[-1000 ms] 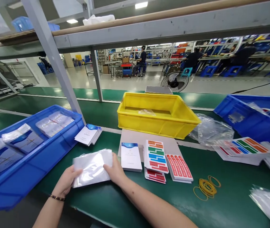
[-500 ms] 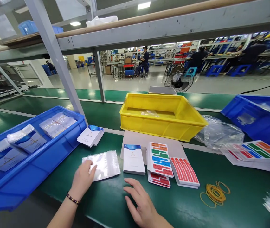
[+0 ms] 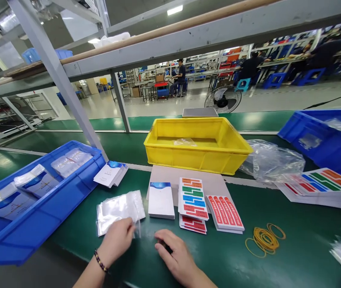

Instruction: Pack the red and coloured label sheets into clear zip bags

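My left hand [image 3: 119, 239], a beaded bracelet on its wrist, is closed at the near right edge of a pile of clear plastic bags [image 3: 115, 210]. Its fingertips pinch the edge of one bag [image 3: 137, 230], which sticks out past the pile. My right hand [image 3: 175, 253] hovers to the right, fingers slightly bent, thumb apart, holding nothing. Just beyond it is a stack of white booklets [image 3: 161, 202] with a blue top band. Beside that are a stack of coloured sticker sheets [image 3: 193, 199] and a stack of red label sheets [image 3: 225, 212].
At left stands a blue bin [image 3: 68, 180] of bagged booklets, with more booklets [image 3: 110, 174] beside it. A yellow bin [image 3: 197, 156] is at the back. On the right are rubber bands [image 3: 265, 240], crumpled plastic [image 3: 271, 162] and another blue bin [image 3: 323, 140]. A shelf beam [image 3: 170, 44] crosses overhead.
My left hand has moved right and nearer across the bag pile, pinching a bag edge that now sticks out. My right hand's fingers have curled in more. The view has shifted slightly.
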The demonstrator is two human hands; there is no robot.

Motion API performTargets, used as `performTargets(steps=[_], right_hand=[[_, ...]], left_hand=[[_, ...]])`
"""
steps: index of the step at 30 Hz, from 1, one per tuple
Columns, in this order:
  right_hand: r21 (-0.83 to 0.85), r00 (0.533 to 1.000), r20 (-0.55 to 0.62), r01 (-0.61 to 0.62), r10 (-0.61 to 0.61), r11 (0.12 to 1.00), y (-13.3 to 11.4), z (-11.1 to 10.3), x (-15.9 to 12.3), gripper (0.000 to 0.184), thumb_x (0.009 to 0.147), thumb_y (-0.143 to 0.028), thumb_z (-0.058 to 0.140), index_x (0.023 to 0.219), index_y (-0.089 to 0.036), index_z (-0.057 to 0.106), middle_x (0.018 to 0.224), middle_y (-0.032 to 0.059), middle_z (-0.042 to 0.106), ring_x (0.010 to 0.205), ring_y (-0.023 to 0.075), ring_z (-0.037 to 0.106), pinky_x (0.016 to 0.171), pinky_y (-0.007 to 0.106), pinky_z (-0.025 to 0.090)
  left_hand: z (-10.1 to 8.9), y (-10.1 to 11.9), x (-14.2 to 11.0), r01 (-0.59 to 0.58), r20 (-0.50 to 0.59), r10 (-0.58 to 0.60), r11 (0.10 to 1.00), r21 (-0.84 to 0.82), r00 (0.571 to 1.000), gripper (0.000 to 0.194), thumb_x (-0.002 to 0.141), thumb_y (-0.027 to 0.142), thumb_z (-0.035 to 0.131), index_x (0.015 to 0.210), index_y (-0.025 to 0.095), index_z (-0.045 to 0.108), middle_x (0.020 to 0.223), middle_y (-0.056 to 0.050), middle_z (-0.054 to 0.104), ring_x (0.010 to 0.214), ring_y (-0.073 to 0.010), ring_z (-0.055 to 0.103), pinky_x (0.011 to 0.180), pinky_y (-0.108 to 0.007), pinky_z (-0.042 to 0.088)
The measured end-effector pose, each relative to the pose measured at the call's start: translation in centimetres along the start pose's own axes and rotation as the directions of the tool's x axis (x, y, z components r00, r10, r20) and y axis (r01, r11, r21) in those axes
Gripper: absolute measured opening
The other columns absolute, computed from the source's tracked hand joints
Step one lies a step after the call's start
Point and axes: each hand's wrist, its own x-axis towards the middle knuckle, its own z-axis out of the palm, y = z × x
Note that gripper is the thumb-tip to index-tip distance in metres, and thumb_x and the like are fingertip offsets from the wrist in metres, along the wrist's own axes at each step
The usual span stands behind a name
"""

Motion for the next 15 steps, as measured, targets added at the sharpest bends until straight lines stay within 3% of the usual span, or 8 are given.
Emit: performTargets(steps=[2, 4, 7, 9, 12, 15], right_hand=[[-0.032, 0.99, 0.059, -0.126, 0.128, 0.991, 0.2, 0.3, -0.2, 0.035, 0.082, -0.032, 0.047, 0.112, -0.015, 0.057, 0.085, 0.0088, 0.069, 0.06, 0.0181, 0.065, 0.059, 0.029, 0.054], [-0.183, 0.984, 0.051, -0.161, 0.173, 0.97, 0.7, 0.6, -0.7, 0.041, 0.082, -0.025, 0.043, 0.12, -0.012, 0.053, 0.084, 0.0104, 0.071, 0.064, 0.0219, 0.068, 0.06, 0.031, 0.054], [-0.443, 0.996, 0.005, -0.076, 0.088, 0.893, 2.0, 0.6, -1.6, 0.045, 0.077, -0.011, 0.038, 0.119, -0.012, 0.054, 0.095, 0.0131, 0.071, 0.078, 0.0246, 0.068, 0.064, 0.031, 0.054], [-0.544, 1.0, 0.009, -0.015, 0.023, 0.839, 2.7, 0.5, -2.2, 0.049, 0.074, -0.008, 0.038, 0.121, -0.011, 0.052, 0.096, 0.0137, 0.07, 0.075, 0.0238, 0.068, 0.061, 0.03, 0.054], [-0.599, 0.999, 0.03, 0.039, -0.027, 0.8, 3.1, 0.2, -2.9, 0.049, 0.074, -0.006, 0.037, 0.121, -0.006, 0.05, 0.089, 0.0154, 0.07, 0.068, 0.0241, 0.067, 0.056, 0.031, 0.053], [-0.532, 0.999, 0.036, 0.034, -0.018, 0.846, 2.3, -0.4, -3.0, 0.046, 0.075, -0.006, 0.037, 0.12, -0.004, 0.049, 0.086, 0.0148, 0.069, 0.07, 0.0238, 0.066, 0.06, 0.032, 0.052]], left_hand=[[1.8, 2.3, -1.3, -0.068, 0.031, 0.071, 0.995, -0.071, 0.997, 0.02, 0.078, 0.024, 0.043, 0.061, 0.021, 0.051, 0.063, -0.003, 0.058, 0.061, -0.0185, 0.051, 0.057, -0.028, 0.03], [3.7, 4.1, -2.1, -0.11, 0.062, 0.122, 0.98, -0.166, 0.991, 0.018, 0.077, 0.024, 0.045, 0.06, 0.021, 0.051, 0.062, -0.003, 0.059, 0.059, -0.0179, 0.051, 0.057, -0.028, 0.032], [5.7, 5.7, -2.0, -0.118, 0.061, 0.146, 0.936, -0.333, 0.987, 0.017, 0.078, 0.026, 0.044, 0.064, 0.021, 0.053, 0.066, -0.003, 0.059, 0.062, -0.0172, 0.052, 0.06, -0.027, 0.037], [6.5, 6.0, -1.4, -0.1, 0.049, 0.135, 0.892, -0.441, 0.99, 0.021, 0.08, 0.032, 0.043, 0.067, 0.02, 0.053, 0.067, -0.002, 0.058, 0.064, -0.0164, 0.051, 0.062, -0.026, 0.039], [7.4, 6.1, -0.4, -0.027, 0.067, 0.079, 0.822, -0.569, 0.995, 0.03, 0.082, 0.04, 0.038, 0.061, 0.02, 0.047, 0.053, 0.002, 0.048, 0.051, -0.0134, 0.045, 0.051, -0.024, 0.036], [8.1, 6.2, 0.2, 0.053, 0.118, 0.031, 0.761, -0.646, 0.993, 0.033, 0.082, 0.041, 0.033, 0.057, 0.021, 0.04, 0.044, 0.007, 0.036, 0.04, -0.0107, 0.034, 0.041, -0.023, 0.028]])
